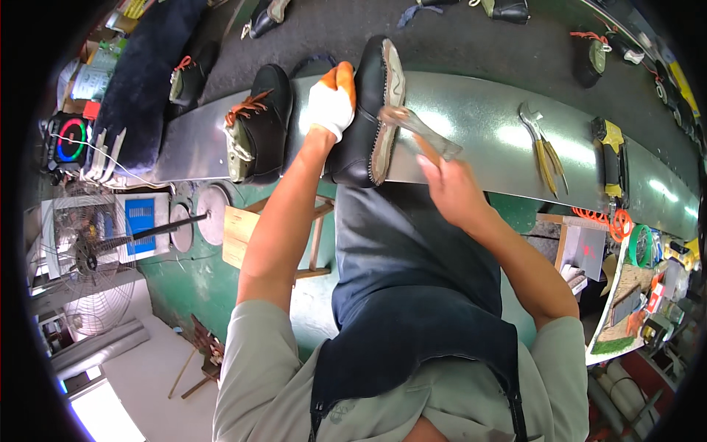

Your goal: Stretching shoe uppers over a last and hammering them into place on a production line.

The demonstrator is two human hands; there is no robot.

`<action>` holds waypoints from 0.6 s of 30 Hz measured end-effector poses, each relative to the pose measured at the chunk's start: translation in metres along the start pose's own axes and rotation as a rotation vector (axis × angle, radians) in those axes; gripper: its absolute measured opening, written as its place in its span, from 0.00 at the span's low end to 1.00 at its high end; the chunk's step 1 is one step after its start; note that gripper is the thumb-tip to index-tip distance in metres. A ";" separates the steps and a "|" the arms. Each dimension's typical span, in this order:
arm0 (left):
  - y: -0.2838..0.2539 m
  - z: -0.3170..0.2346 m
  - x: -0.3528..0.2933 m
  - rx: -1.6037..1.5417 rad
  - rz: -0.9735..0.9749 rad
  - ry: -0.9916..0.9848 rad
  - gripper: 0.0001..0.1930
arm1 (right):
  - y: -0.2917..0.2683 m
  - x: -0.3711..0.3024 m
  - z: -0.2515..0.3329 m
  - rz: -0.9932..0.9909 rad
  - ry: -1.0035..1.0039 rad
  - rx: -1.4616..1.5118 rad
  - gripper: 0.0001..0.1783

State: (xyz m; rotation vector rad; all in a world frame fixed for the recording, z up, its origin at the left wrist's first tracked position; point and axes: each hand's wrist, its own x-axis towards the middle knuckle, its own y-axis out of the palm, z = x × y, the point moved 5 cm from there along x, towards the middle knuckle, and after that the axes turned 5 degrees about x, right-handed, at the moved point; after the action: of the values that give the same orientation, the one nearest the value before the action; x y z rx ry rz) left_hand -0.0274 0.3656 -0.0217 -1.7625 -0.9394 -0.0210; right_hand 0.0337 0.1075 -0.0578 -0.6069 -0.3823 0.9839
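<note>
By the left hand (331, 104), in a white glove with orange fingers, the black shoe (352, 151) is held; the fingers are curled in against its upper, the thumb hidden. By the bare right hand (455, 190), fingers closed round the handle, a hammer (440, 140) is gripped; the head is blurred, one end at the edge of the pale sole (388, 140), and whether contact is made cannot be told. The shoe is tipped on its side, sole turned to the right, left of the middle of the metal worktop (479, 103), with its lower end at the near edge and its upper end past the far edge. Should the grip of the gloved fingers slacken, the shoe could be rolled or slid off the near edge under a blow. With a stroke off line, the upper could be marked, or the gloved fingers just beyond it struck. To the left, a second shoe (276, 125) with orange laces is stood close by and could be knocked by the left forearm. Toward the right end, yellow-handled pincers (543, 147) are laid with the handle ends near the near edge, where they could be jarred loose by pounding.
</note>
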 end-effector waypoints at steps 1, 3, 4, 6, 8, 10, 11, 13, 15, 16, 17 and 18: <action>-0.004 0.008 -0.003 -0.050 -0.089 0.027 0.20 | -0.006 -0.009 0.000 -0.003 -0.012 0.009 0.17; -0.001 0.026 -0.007 -0.115 -0.102 -0.091 0.24 | -0.028 -0.023 -0.008 -0.076 0.047 -0.169 0.18; 0.000 0.020 -0.011 -0.117 -0.090 -0.094 0.24 | -0.042 -0.031 -0.009 -0.071 0.059 -0.167 0.18; -0.003 0.007 -0.003 -0.190 0.024 -0.193 0.27 | -0.074 -0.033 -0.013 -0.101 0.133 -0.323 0.15; -0.011 -0.010 0.001 -0.272 0.120 -0.315 0.30 | -0.090 -0.028 -0.026 -0.141 0.042 -0.490 0.15; -0.009 0.004 -0.004 -0.229 0.061 -0.280 0.30 | -0.089 -0.016 -0.013 -0.216 -0.130 -0.599 0.15; -0.011 0.003 -0.004 -0.192 0.021 -0.247 0.30 | -0.082 -0.008 0.000 -0.241 -0.268 -0.458 0.15; -0.009 0.004 -0.007 -0.227 0.053 -0.268 0.30 | -0.060 0.019 0.030 -0.189 -0.426 -0.208 0.16; -0.006 0.006 -0.008 -0.277 0.033 -0.299 0.29 | -0.035 0.049 0.060 -0.059 -0.432 0.041 0.15; -0.007 0.003 -0.008 -0.283 0.028 -0.299 0.28 | -0.023 0.063 0.063 -0.082 -0.466 0.051 0.15; -0.009 0.005 -0.007 -0.289 0.026 -0.299 0.28 | -0.014 0.073 0.070 -0.090 -0.522 0.092 0.13; -0.010 0.006 -0.006 -0.252 0.023 -0.294 0.28 | -0.010 0.079 0.068 -0.057 -0.492 0.114 0.09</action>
State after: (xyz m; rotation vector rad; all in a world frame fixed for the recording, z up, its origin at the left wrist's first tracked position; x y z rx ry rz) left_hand -0.0402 0.3681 -0.0192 -2.0457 -1.1678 0.1438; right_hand 0.0420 0.1919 0.0034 -0.2421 -0.7680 1.0884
